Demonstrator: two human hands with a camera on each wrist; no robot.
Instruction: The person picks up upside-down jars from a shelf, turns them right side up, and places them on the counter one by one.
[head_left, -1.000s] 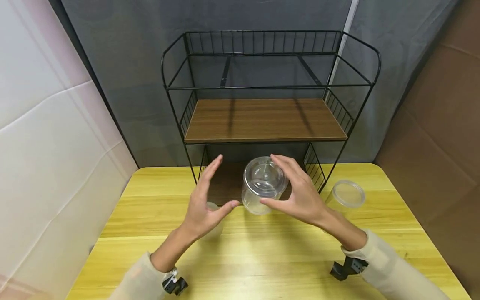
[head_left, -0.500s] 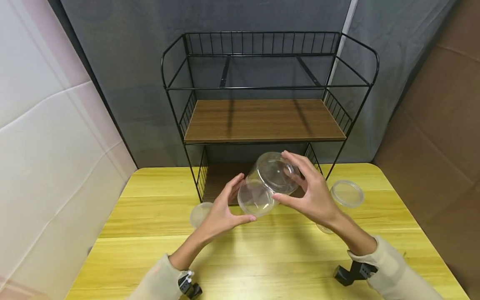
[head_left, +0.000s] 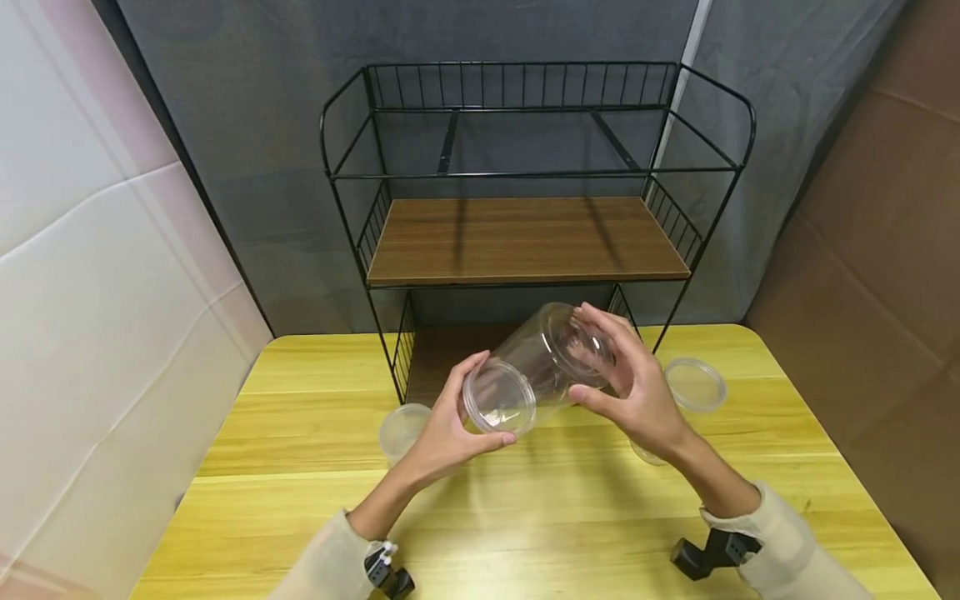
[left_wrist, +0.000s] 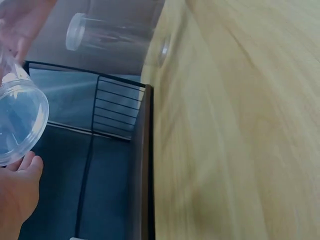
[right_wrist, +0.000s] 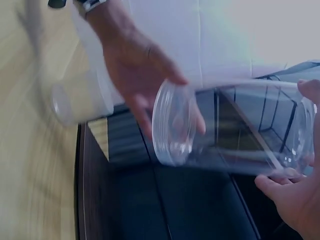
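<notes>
A clear plastic jar [head_left: 534, 354] is held tilted in the air between both hands, in front of the rack's lower shelf. Its round lid end [head_left: 501, 398] points down and left, toward the person. My left hand [head_left: 448, 433] holds that end, thumb below and fingers on the far side. At the base end, my right hand [head_left: 641, 400] grips the jar with fingers over the top and thumb beneath. The right wrist view shows the see-through jar [right_wrist: 230, 130] lying sideways, with the left hand [right_wrist: 135, 70] at its lid.
A black wire rack [head_left: 528, 175] with brown shelf boards [head_left: 528, 240] stands at the back of the yellow wooden table [head_left: 300, 433]. Another clear jar [head_left: 401, 429] stands left of the hands, and one more jar [head_left: 695, 387] stands to the right, partly behind the right wrist.
The left hand has come in from the left and taken hold of the lid end. The jar has turned from upside down to tilted, its base swinging right with the right hand.
</notes>
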